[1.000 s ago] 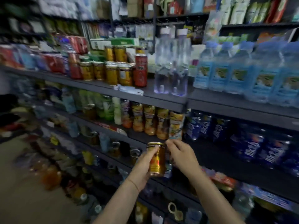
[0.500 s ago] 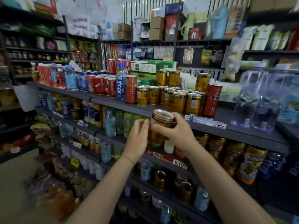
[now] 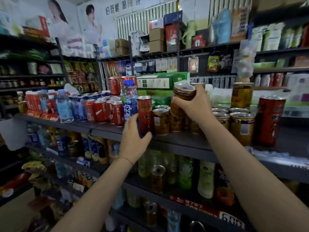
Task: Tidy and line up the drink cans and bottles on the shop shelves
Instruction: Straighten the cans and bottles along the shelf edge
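**Now: gold can up at the top shelf, red can under our left hand**

Right now our right hand (image 3: 194,106) is curled round a gold can (image 3: 183,98), fingers wrapped on its far side and thumb on the near side. We hold it tilted, top toward us, above the group of gold cans (image 3: 168,121) standing on the upper shelf (image 3: 180,143); whether its base touches the cans below we can't tell, hand's in the way.

Our left hand (image 3: 133,139) is lower & to the left, at the shelf's front edge. Fingers are loosely spread, reaching up beside a tall red can (image 3: 144,114); thumb lies near the can's foot. Looks like touching, not a firm grip, though blur makes it hard to say.

Tall red can stands upright just left of the gold group, w/ a blue-label bottle (image 3: 129,104) right beside it on the left. More red cans (image 3: 107,111) line up further left. Another tall red can (image 3: 270,121) stands at the right end of the gold group, well apart from both hands.
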The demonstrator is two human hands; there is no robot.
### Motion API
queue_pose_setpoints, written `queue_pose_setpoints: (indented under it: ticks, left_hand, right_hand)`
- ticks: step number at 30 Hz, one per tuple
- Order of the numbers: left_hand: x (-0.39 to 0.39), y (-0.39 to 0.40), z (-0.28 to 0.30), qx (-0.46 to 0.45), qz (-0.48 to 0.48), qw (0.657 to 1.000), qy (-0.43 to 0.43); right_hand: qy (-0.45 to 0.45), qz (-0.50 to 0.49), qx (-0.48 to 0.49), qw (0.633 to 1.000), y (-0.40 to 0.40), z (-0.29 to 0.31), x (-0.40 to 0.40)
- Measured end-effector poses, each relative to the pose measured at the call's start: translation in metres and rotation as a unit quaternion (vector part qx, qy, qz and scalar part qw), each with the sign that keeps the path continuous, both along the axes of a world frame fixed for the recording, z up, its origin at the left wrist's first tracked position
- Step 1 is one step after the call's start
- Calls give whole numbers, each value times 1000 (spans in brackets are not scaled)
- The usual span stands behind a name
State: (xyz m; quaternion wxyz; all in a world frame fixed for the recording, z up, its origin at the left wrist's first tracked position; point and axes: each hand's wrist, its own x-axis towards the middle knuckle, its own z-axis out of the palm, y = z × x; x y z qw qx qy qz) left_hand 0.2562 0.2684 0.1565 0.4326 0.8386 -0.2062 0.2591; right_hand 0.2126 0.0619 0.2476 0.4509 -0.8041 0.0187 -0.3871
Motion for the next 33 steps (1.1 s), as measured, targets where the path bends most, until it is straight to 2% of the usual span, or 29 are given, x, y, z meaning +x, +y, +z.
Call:
queue_pose_setpoints:
  ticks: [3,5,11,18,25,28,29,31,33]
  left_hand:
    - [30,-7,7,41,28,997,-66]
    - [40,-14,5,26,34,996,-83]
    - [57,-26,-20,-55,54,997,-30]
    - [73,-22,-22,-64,42,996,-46]
    - [78,-19,-28,-66,24,995,-69]
    - [78,-16,-30,-75,2,995,-62]
    - [77,-13,-31,-79,-14,995,-56]
    - [75,-5,-35,-77,-37,995,-56]
    - [76,6,-44,-45,-23,994,-97]
  right_hand:
    - [47,-62,-78,994,0,-4,8]
    - [79,-101,-138,982,1,-11,7]
    - [175,-169,-221,944,10,-36,17]
    - [135,-241,-256,926,23,-59,18]
    - [105,-260,-239,930,31,-69,18]
    - [119,-309,-270,904,37,-78,17]
    - [91,-339,-296,889,41,-83,15]
    - [-64,-355,-332,871,55,-97,8]
    - [-185,-271,-360,873,76,-119,1]
